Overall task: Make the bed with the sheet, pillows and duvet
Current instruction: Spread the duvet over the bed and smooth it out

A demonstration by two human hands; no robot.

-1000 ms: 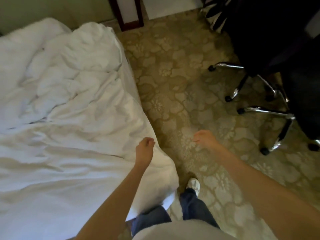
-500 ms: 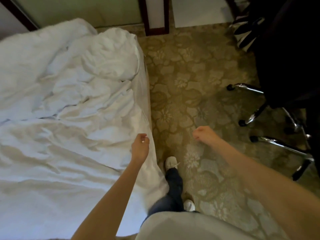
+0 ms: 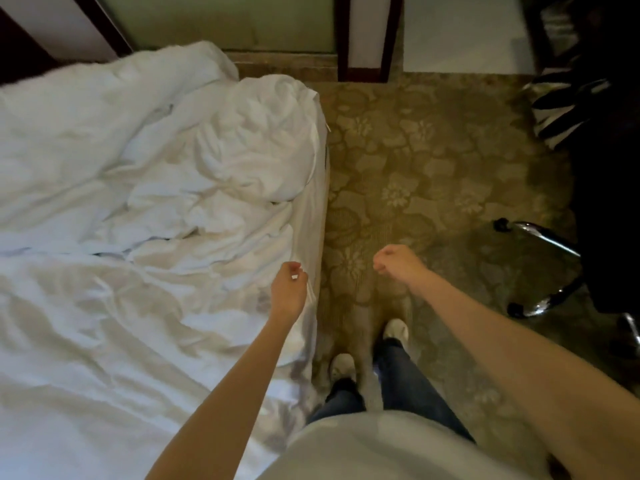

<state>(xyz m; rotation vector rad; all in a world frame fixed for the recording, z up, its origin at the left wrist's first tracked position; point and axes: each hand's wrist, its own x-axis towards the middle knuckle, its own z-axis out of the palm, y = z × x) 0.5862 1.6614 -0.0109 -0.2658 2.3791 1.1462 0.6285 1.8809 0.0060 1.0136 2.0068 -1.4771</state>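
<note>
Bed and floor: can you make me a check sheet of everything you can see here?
Surface: bed, covered by a wrinkled white sheet.
Job's things: duvet bunched up at the far end; pillows, nothing seen.
Clutter: striped black-and-white thing at far right, too dark to name.
Grips: left hand curled above the bed edge, cannot tell if it pinches cloth; right hand curled over the carpet, holding nothing.
Cables: nothing seen.
Surroundings: flowery carpet; chair with shiny wheeled legs at right; dark wooden frame ahead.
</note>
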